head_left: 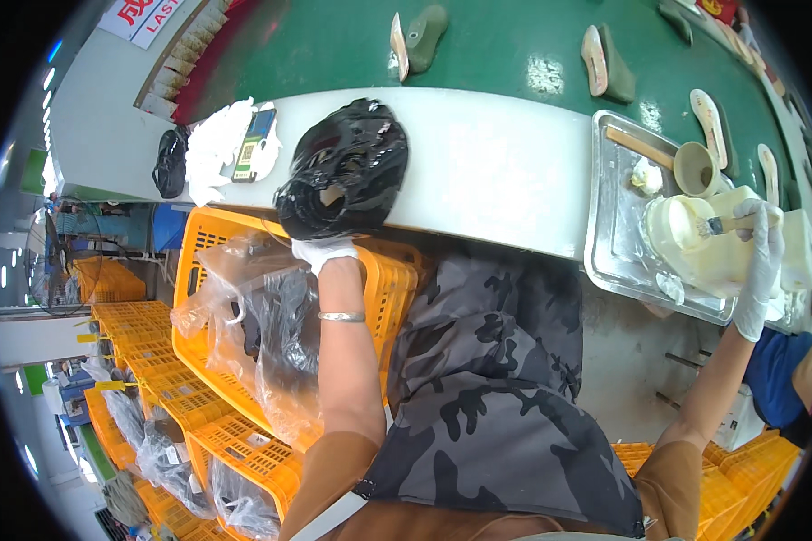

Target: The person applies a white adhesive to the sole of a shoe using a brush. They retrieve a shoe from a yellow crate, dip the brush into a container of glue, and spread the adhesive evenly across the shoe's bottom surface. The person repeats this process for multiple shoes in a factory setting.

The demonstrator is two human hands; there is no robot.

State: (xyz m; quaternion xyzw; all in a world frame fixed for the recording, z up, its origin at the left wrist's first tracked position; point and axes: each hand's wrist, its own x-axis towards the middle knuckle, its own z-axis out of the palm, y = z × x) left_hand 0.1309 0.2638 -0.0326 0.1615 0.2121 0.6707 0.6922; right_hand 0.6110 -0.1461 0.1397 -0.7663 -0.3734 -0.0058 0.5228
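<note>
Left hand (pixel 323 252), gloved white, at centre left of the frame, closed under a glossy black shoe upper (pixel 343 180); upper held against the front edge of the white worktop (pixel 478 171). Metal bangle (pixel 342 316) on the left forearm.

Right hand (pixel 758 270), gloved white, at right of the frame, closed around a brush (pixel 726 224); bristle end lying over the open mouth of a cream tub (pixel 681 230). Tub standing in a metal tray (pixel 618 234) at the right end of the worktop. Small cup (pixel 695 169) with a wooden handle in the tray, just above the tub.

Green conveyor belt (pixel 505 50) across the top of the frame, carrying soles (pixel 595 59) well apart from each other. White gloves (pixel 216 144) and a phone (pixel 255 144) lying on the worktop at upper left, near a small black bag (pixel 170 164).

Orange crates (pixel 207 397) stacked at lower left, holding clear plastic bags (pixel 271 334) with dark contents. Camouflage apron (pixel 496 397) over the lap at lower centre. Another person's blue sleeve (pixel 785 374) at the right edge.
</note>
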